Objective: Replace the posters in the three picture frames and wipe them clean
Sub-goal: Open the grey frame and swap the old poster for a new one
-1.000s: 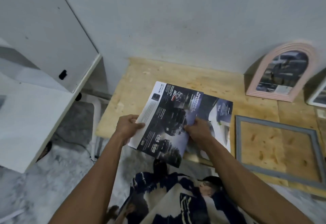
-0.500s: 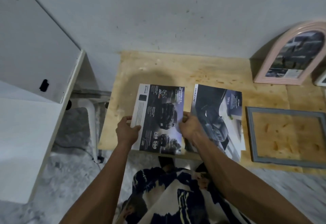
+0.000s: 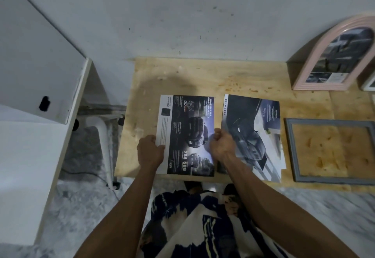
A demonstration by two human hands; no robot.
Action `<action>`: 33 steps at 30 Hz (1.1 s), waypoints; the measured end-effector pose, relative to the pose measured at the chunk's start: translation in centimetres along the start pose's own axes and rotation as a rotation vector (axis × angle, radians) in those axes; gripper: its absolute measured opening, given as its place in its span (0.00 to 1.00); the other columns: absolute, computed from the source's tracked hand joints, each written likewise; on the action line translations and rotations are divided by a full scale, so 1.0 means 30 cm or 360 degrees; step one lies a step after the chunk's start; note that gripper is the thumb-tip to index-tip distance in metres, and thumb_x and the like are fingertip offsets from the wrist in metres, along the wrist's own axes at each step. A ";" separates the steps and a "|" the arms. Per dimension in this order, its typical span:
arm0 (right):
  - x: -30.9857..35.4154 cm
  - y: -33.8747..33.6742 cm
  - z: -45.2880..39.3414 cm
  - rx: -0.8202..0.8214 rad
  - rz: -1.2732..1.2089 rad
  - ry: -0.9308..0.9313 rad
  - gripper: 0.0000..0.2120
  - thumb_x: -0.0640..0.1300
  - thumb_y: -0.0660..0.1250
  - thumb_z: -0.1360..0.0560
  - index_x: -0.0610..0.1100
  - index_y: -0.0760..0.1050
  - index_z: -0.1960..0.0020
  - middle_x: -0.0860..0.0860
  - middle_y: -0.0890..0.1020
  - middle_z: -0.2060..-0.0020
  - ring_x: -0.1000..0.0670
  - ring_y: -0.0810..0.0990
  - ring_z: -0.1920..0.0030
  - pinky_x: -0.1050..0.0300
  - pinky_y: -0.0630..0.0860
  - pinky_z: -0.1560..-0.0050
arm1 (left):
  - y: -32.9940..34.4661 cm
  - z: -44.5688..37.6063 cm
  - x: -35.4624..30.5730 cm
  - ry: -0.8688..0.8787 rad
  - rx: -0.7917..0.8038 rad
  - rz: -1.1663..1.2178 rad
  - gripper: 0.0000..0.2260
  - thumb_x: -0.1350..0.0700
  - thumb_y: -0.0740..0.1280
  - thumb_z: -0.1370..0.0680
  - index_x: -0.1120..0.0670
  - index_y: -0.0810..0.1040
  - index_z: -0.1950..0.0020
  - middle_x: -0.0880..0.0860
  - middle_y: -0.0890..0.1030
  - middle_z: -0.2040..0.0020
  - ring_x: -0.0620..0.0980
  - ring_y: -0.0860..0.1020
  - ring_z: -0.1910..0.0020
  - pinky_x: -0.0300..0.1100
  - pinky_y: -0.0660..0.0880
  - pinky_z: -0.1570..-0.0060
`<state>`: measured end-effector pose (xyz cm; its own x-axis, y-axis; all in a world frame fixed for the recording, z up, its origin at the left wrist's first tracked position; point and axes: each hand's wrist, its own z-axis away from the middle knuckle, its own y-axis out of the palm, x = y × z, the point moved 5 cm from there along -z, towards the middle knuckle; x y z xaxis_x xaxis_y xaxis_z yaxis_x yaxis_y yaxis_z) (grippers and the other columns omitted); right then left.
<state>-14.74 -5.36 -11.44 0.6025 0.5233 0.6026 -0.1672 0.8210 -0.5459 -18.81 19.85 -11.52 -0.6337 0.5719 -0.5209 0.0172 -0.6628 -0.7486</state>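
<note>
A dark truck poster point(image 3: 187, 134) lies on the plywood board point(image 3: 203, 79). My left hand point(image 3: 149, 152) grips its left edge and my right hand point(image 3: 222, 147) pinches its right edge. A second poster point(image 3: 255, 134), marked "Double Cab", lies just to the right, partly under my right forearm. An empty grey rectangular frame point(image 3: 292, 146) lies flat further right. A pink arched frame point(image 3: 316, 63) holding a picture leans on the wall at the back right. The corner of a white frame point(image 3: 369, 84) shows at the right edge.
A white cabinet point(image 3: 36, 75) stands to the left of the board, with a white chair leg point(image 3: 105, 136) and a cable on the grey marbled floor between them. The wall point(image 3: 182, 14) closes off the back of the board. My patterned clothing fills the lower middle.
The truck poster was held tilted over the second poster; both hands have moved it left and laid it flat beside that poster. The view has shifted left and down.
</note>
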 end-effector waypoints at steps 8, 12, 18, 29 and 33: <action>-0.059 -0.129 0.007 -0.0241 0.0178 -0.0027 0.12 0.32 0.60 0.24 0.46 0.77 0.58 0.52 0.75 0.64 0.55 0.72 0.60 0.69 0.69 0.66 | 0.056 0.037 -0.096 0.0095 -0.0160 0.0060 0.15 0.53 0.72 0.26 0.59 0.78 0.43 0.58 0.77 0.47 0.58 0.76 0.47 0.50 0.74 0.48; -0.174 -0.320 0.024 -0.0466 -0.0074 0.0204 0.14 0.33 0.64 0.25 0.41 0.77 0.41 0.46 0.81 0.49 0.47 0.79 0.47 0.65 0.70 0.49 | 0.174 0.100 -0.267 0.0316 0.0021 0.0152 0.05 0.56 0.71 0.25 0.56 0.77 0.56 0.54 0.78 0.56 0.52 0.77 0.58 0.45 0.74 0.56; -0.283 -0.506 -0.001 -0.0448 0.0077 0.0249 0.24 0.45 0.71 0.30 0.39 0.74 0.36 0.38 0.81 0.45 0.39 0.80 0.47 0.51 0.76 0.50 | 0.394 0.217 -0.450 0.0420 0.0514 -0.0033 0.14 0.54 0.69 0.23 0.60 0.79 0.40 0.57 0.80 0.47 0.56 0.79 0.47 0.45 0.74 0.47; -0.343 -0.581 -0.069 -0.0312 -0.0227 0.0297 0.25 0.42 0.70 0.34 0.41 0.74 0.37 0.44 0.82 0.50 0.43 0.81 0.52 0.54 0.79 0.50 | 0.476 0.275 -0.483 0.0033 0.0260 -0.0014 0.17 0.54 0.75 0.27 0.59 0.77 0.42 0.58 0.82 0.46 0.58 0.80 0.46 0.48 0.77 0.46; -0.360 -0.607 -0.116 -0.0295 -0.0396 0.0321 0.13 0.43 0.73 0.29 0.42 0.77 0.46 0.48 0.81 0.57 0.49 0.78 0.57 0.63 0.71 0.54 | 0.470 0.297 -0.495 -0.0177 0.0050 0.0154 0.08 0.57 0.76 0.28 0.56 0.79 0.53 0.54 0.82 0.55 0.54 0.80 0.53 0.43 0.74 0.48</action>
<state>-15.48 -26.74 -10.04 0.7518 0.2424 0.6133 0.1366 0.8526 -0.5044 -16.05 -2.28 -10.68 -0.7122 0.4486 -0.5399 0.0593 -0.7279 -0.6831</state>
